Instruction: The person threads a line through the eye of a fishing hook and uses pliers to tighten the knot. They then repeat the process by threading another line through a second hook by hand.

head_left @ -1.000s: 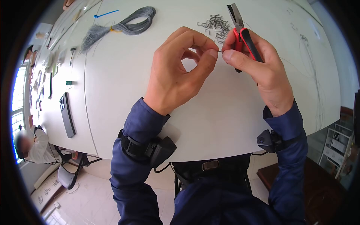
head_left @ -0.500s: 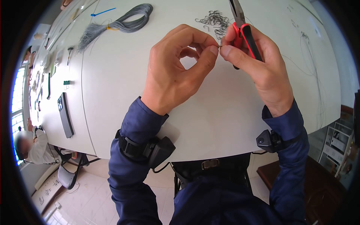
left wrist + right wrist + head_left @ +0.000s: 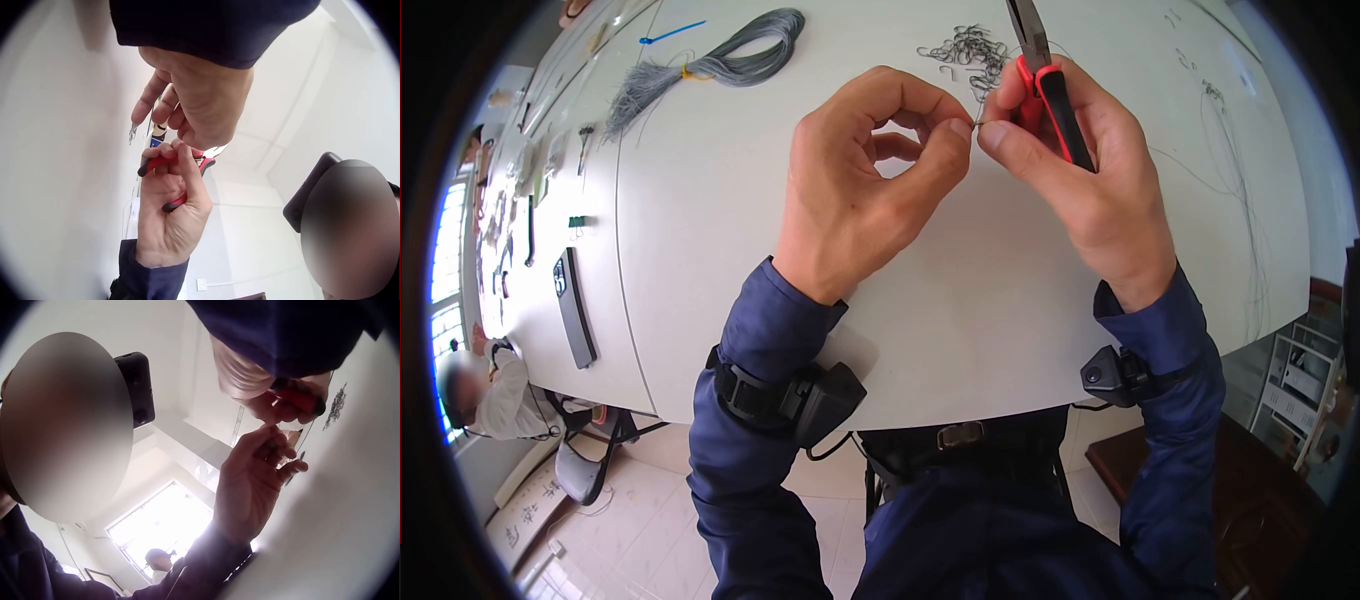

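Observation:
In the head view, my left hand (image 3: 845,200) pinches one end of a small thin dark piece (image 3: 977,123) between thumb and forefinger, its fingers bent into a ring. The thumb and forefinger of my right hand (image 3: 1105,195) meet at the piece's other side, the two hands' fingertips nearly together. Across the right palm lie pliers (image 3: 1065,115) with red and black handles, their metal nose pointing away from me. I cannot tell what the small piece is, as fingertips cover most of it. Just beyond the fingers lies a pile of small dark wire hooks (image 3: 968,50).
A looped bundle of grey line (image 3: 765,50), bound in yellow, lies at the back left near a blue cable tie (image 3: 672,33). A phone (image 3: 575,308) and green binder clip (image 3: 577,221) are further left. Loose thin strands (image 3: 1248,230) trail along the right side. Another person sits at far left.
Both hands shift slightly left and up in view, keeping their fingertips together. The pliers stay in the right hand, their nose now reaching the top edge of the view.

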Available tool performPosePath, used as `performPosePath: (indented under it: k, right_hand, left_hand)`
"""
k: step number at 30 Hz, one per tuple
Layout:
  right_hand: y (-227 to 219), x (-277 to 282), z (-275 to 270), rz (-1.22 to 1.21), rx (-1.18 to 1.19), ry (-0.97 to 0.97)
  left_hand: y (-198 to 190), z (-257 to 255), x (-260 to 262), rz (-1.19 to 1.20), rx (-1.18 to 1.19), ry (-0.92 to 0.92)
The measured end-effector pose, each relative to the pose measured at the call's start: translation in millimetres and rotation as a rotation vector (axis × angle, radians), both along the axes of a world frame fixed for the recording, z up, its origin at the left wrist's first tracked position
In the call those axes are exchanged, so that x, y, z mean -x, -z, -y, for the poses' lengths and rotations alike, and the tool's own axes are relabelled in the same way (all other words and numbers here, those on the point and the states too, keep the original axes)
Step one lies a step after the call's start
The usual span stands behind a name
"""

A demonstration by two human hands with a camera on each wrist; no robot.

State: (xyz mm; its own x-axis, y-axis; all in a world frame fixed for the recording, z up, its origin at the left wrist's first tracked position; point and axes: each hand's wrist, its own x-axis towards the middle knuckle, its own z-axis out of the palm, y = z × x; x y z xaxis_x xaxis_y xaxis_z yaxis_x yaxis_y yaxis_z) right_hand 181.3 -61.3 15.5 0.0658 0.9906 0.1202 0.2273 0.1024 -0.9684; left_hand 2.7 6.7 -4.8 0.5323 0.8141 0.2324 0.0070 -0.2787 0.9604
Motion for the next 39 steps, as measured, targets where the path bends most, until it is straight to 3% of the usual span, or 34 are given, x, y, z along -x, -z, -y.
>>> performPosePath:
  k: [8,20,32,35,39]
  right_hand:
    - [2,5,0,0.061,-0.091,-0.009]
    - [8,5,-1,0.181,-0.210,0.007]
    - [-1,8,0,0.154,-0.127,0.035]
    - [-2,8,1,0.132,-0.108,0.042]
    - [-2,8,1,0.124,-0.112,0.037]
  left_hand:
    - [-5,1,0,0.083,0.298,0.040]
    - [-2,-1,2,0.035,0.366,0.131]
    - [-2,0,-1,0.071,0.359,0.129]
    - [-1,-3,0,0.235,0.510,0.135]
    - [-1,-3,2,0.157,0.437,0.124]
